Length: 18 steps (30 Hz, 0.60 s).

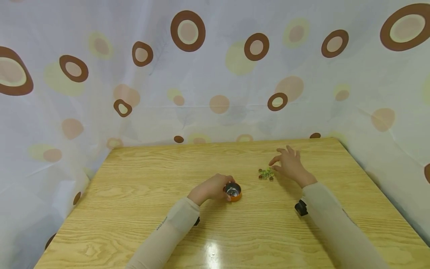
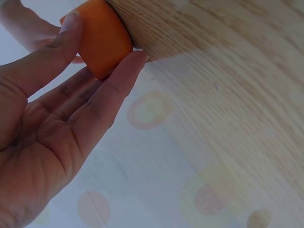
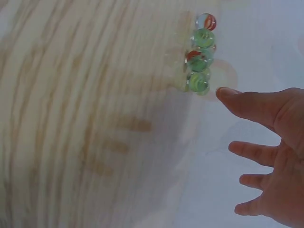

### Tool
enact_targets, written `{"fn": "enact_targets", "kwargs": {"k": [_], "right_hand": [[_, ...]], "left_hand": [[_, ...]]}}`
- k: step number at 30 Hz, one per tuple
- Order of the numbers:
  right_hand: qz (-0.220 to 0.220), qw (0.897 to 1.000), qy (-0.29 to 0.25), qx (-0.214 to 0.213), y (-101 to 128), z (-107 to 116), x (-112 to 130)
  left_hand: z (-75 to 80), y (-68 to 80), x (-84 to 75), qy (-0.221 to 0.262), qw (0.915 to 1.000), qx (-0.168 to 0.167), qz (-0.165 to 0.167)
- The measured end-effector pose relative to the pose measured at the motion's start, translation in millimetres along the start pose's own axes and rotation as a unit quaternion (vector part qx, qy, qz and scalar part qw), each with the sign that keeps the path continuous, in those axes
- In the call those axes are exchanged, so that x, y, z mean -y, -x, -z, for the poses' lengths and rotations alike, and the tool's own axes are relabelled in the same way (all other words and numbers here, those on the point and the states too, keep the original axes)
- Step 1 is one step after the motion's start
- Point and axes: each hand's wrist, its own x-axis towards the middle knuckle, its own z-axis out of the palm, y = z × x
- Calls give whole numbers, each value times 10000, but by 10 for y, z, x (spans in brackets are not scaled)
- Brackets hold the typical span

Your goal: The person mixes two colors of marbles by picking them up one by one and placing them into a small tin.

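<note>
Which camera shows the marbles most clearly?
The right wrist view: the marbles sit close, green and red swirls plain, beside the right hand. The head view shows them only as a tiny cluster on the table. The left wrist view shows none.

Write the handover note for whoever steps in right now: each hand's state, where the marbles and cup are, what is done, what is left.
Left hand grips the small orange cup, upright on the wooden table.
Right hand is open, fingers spread, beside the marbles and holding none.
Marbles sit clustered on the table, right of the cup.
Done: cup steadied; no marble is visible inside it.
Left: probably picking up the marbles and dropping them into the cup.
</note>
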Motion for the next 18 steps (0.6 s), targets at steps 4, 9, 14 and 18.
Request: {"fn": "enact_targets", "kwargs": {"k": [4,9,14,18], "right_hand": [[22,9999,17,151,-39,-50,-25],[17,9998,76,199,-72,-86,-47],[14,9997,52,252,-88,-94,-42],[8,9996,80,262,-94,-102,-45]], "left_hand": [[-2,-2,4,-25,10000,6,33],[-1,-1,6,-23,10000,5,20],[0,0,4,-93,10000,10,24],[-1,2,-8,-127,9999,14,42]]}}
